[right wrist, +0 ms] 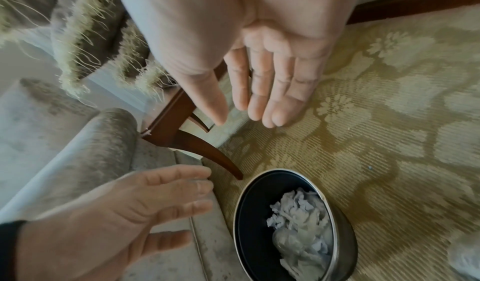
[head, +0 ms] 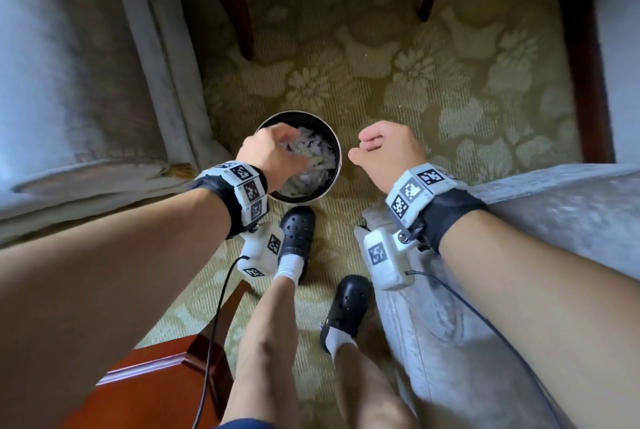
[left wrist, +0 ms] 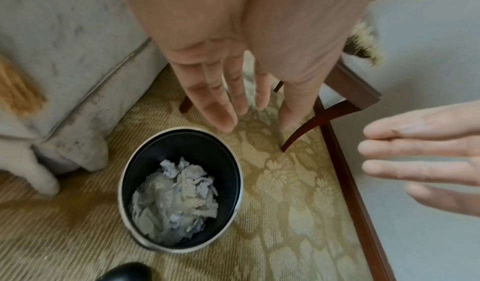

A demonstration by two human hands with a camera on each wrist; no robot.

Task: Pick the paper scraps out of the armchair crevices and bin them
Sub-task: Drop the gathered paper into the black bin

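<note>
1. The left hand [head: 268,151] hovers over the round black metal-rimmed bin [left wrist: 145,162], its grip wide and empty.
2. The right hand [head: 388,154], likewise slack and empty, hangs beside it.
3. The crumpled white paper scraps [left wrist: 176,199] lie inside; check both palms are clear before leaving.

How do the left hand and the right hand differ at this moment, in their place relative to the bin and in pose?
The left hand hangs over the open bin, above the paper scraps; the right hand is beside the bin, over the carpet. In the head view the left hand covers part of the bin's mouth; the right hand covers none. Both are open, fingers straight, holding nothing.
</note>
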